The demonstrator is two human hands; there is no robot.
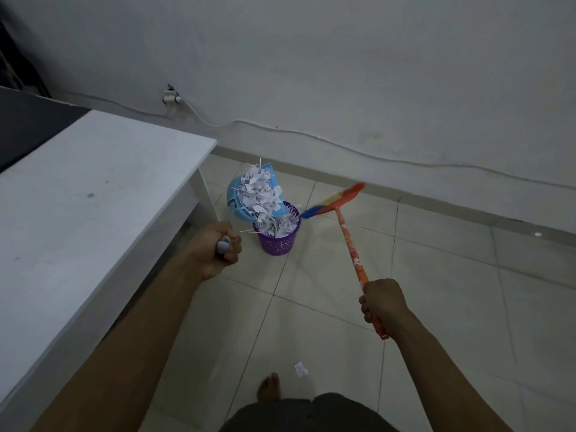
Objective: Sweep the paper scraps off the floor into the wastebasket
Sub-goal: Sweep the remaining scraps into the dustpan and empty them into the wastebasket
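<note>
Dustpan [233,191] tilts above the wastebasket [277,243], right of the counter [93,188]; broom [350,244] head just right of both; one scrap [301,368] on the floor [436,291] nearer.

1. Plain indoor rm, prob. a home or small office; can't tell which.
2. Floor [436,291]: large pale glossy tiles w/ thin grout lines, and a low skirting strip [405,190] where it meets the wall.
3. Wall [343,73]: bare, painted white, a bit scuffed. A thin cable [311,135] sags along it near a small white plug fitting [170,98].
4. Furniture: plain white table [93,182] w/ square legs, top spotted w/ small marks.
5. Household cleaning gear: small purple plastic wastebasket [279,241], blue dustpan [233,188], multicolour broom [350,244] w/ orange handle.
6. Bare foot [269,386] on the tiles gives a domestic feel.
7. Light dim & greyish.
</note>
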